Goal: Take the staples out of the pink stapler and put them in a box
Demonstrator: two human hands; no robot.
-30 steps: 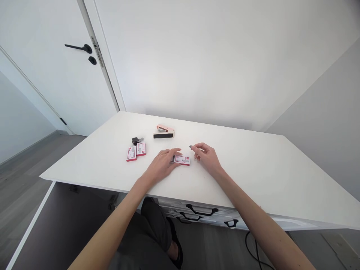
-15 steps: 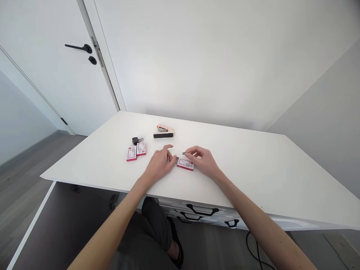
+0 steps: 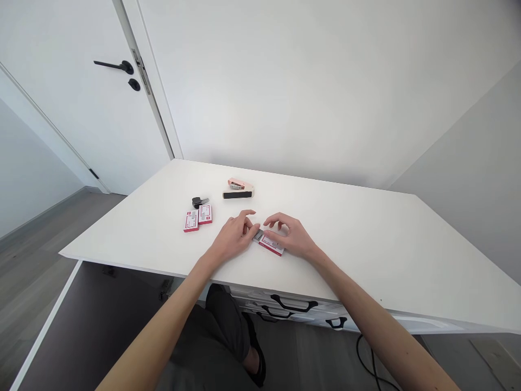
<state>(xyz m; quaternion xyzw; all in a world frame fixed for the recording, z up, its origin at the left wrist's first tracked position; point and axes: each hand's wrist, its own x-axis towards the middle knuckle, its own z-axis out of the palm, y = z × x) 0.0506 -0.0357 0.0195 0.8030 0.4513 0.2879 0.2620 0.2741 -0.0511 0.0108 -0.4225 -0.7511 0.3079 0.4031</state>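
A small white-and-red staple box (image 3: pixel 272 245) lies on the white tabletop between my hands, its grey inner end showing at the left. My left hand (image 3: pixel 235 233) has its thumb and curled fingers closed on that end, with the index finger stretched out. From the right, my right hand (image 3: pixel 292 236) reaches over the box. Its thumb lies across the top, while the bent index finger is apart from the thumb. No loose staple strip shows between them. Beyond my left hand rests a pink-and-cream stapler (image 3: pixel 241 189).
Two more staple boxes (image 3: pixel 191 221) lie to the left, touching or nearly so, with a black-headed key (image 3: pixel 198 202) behind them. A wall backs the tabletop (image 3: pixel 366 244). Below its front edge are drawers with black handles (image 3: pixel 293 304) and an open cabinet door (image 3: pixel 101 326).
The grey staple strip pinched in my right hand is no longer visible there. My right thumb has come down over the box, and the box has turned, its right end nearer me.
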